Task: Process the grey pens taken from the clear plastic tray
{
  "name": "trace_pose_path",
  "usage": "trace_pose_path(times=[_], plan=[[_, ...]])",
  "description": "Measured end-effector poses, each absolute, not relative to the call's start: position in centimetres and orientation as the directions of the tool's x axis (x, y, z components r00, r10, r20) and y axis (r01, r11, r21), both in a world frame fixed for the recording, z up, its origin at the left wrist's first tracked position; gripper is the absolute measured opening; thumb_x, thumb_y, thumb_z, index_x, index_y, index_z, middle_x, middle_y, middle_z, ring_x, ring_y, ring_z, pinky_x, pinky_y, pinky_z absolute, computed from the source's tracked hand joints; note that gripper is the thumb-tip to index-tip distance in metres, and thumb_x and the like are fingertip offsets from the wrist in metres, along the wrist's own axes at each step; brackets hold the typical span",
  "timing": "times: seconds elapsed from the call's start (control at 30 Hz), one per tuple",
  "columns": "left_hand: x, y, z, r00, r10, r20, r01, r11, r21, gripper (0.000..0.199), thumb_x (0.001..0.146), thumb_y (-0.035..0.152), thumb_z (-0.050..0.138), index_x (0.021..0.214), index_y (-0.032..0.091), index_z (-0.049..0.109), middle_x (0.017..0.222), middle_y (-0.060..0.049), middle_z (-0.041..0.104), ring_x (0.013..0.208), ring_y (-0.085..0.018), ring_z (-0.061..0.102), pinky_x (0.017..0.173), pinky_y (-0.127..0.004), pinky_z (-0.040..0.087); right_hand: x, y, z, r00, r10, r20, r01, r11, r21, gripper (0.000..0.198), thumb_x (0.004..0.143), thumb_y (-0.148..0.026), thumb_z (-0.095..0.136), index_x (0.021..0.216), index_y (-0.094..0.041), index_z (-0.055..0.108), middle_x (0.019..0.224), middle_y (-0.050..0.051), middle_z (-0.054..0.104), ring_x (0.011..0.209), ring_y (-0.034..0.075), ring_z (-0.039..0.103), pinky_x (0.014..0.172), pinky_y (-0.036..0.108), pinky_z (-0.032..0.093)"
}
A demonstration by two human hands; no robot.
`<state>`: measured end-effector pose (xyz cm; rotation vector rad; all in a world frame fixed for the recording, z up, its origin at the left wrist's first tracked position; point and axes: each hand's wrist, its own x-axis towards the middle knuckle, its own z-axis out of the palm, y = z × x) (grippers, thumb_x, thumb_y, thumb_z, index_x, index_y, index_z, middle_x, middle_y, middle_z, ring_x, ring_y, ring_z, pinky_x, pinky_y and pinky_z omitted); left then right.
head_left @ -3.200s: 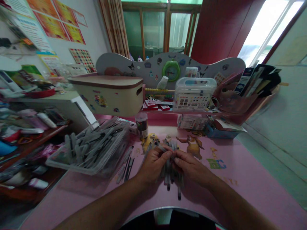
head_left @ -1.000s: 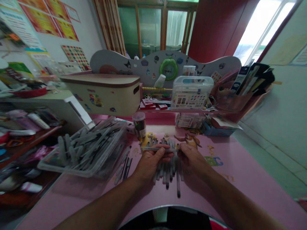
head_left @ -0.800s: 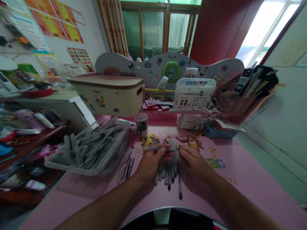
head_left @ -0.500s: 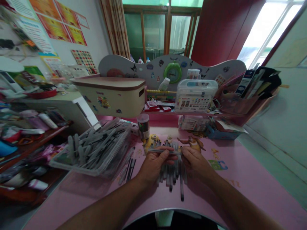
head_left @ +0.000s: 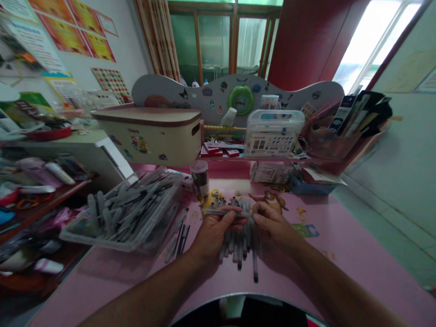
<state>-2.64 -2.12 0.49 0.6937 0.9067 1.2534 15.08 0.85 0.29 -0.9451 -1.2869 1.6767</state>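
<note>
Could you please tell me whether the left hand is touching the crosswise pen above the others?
Touching: the head view shows the crosswise pen lying across the left hand, with its thumb against it.

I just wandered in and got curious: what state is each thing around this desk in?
Left hand: gripping a pen.
Right hand: by the pen's end; contact unclear.
Pen: held roughly crosswise.
Loose pens: bunched on the desk.
Clear bin: open, heaped with pens.
Cream box: lid on.
Clear case: shut, upright.
White bottle: tilted.
Jar: upright.
Curtain: gathered aside.
</note>
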Motion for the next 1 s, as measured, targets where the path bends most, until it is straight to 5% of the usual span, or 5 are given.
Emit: trace_pose_path(times=[0.27, 0.53, 0.67, 0.87, 1.0], plan=[[-2.7, -2.0, 0.4, 0.056, 0.980, -0.192, -0.477, 0.195, 0.857, 0.029, 0.076, 0.039, 0.082, 0.092, 0.016, 0.074, 0.079, -0.007, 0.078, 0.061, -0.013, 0.070, 0.059, -0.020, 0.055, 14.9, 0.9, -0.7, -0.397, 0.909, -0.129, -0.051, -0.162, -0.985, 0.049, 0.086, -0.064, 0.062, 0.068, -0.020, 0.053, 0.056, -0.005, 0.041, 0.048, 0.009, 0.033, 0.044, 0.023, 0.025], [-2.8, -1.8, 0.3, 0.083, 0.971, -0.225, -0.501, 0.235, 0.833, 0.034, 0.077, 0.039, 0.081, 0.098, 0.015, 0.071, 0.080, -0.011, 0.078, 0.066, -0.018, 0.074, 0.058, -0.023, 0.056, 14.5, 0.5, 0.5, -0.407, 0.888, -0.214, -0.283, -0.345, -0.895, 0.047, 0.073, -0.057, 0.077, 0.096, -0.023, 0.054, 0.067, -0.006, 0.059, 0.039, 0.005, 0.033, 0.034, 0.017, 0.020], [-2.7, -2.1, 0.3, 0.087, 0.977, -0.195, -0.463, 0.213, 0.860, 0.031, 0.078, 0.039, 0.080, 0.096, 0.016, 0.072, 0.079, -0.010, 0.078, 0.067, -0.019, 0.073, 0.060, -0.024, 0.056, 14.4, 0.6, 0.1, -0.421, 0.870, -0.257, -0.205, -0.368, -0.907, 0.052, 0.075, -0.068, 0.069, 0.076, -0.019, 0.054, 0.057, -0.004, 0.053, 0.039, 0.005, 0.033, 0.034, 0.018, 0.019], [-3.3, -1.1, 0.5, -0.083, 0.982, -0.168, -0.473, 0.110, 0.874, 0.032, 0.075, 0.043, 0.081, 0.088, 0.014, 0.073, 0.081, -0.006, 0.076, 0.070, -0.015, 0.071, 0.059, -0.021, 0.055, 14.3, 0.8, 0.3, -0.360, 0.912, -0.195, -0.272, -0.303, -0.913, 0.040, 0.072, -0.042, 0.080, 0.077, -0.021, 0.047, 0.049, -0.012, 0.038, 0.038, 0.004, 0.028, 0.035, 0.015, 0.019], [-3.6, -0.6, 0.4, -0.122, 0.984, -0.131, -0.450, 0.063, 0.891, 0.037, 0.074, 0.048, 0.081, 0.085, 0.014, 0.072, 0.084, -0.006, 0.075, 0.073, -0.017, 0.071, 0.059, -0.022, 0.056, 15.0, 0.9, 0.6, -0.456, 0.853, -0.254, -0.416, -0.457, -0.787, 0.032, 0.065, -0.023, 0.073, 0.086, -0.023, 0.049, 0.063, -0.007, 0.056, 0.040, 0.005, 0.037, 0.032, 0.014, 0.016]])
